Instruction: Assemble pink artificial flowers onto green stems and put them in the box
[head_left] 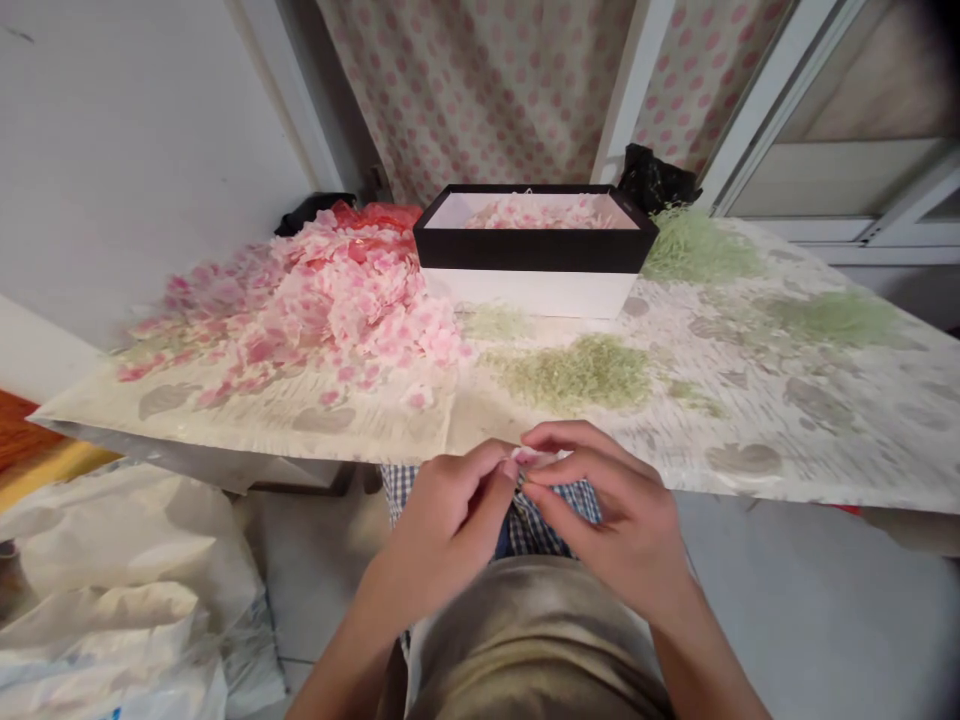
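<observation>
Both hands meet just off the table's near edge, above the lap. A small pink-and-white artificial flower (534, 457) shows between the fingertips. My left hand (461, 505) pinches it between thumb and bent fingers. My right hand (619, 510) is closed on it from the other side, thumb and index finger together, the other fingers curved above. Whatever small part sits right at the fingertips is mostly hidden. Straight ahead of the hands lies a pile of small pale-green plastic stems (574, 372). To the left is a big heap of loose pink flower blossoms (337, 300).
A white box with a black rim (536, 250) stands at the back, holding pink flowers. More green stem bunches (701, 245) lie on the right of the patterned tablecloth (742, 400). A black bag (656, 180) sits behind the box. White plastic bags (127, 560) stand on the floor at left.
</observation>
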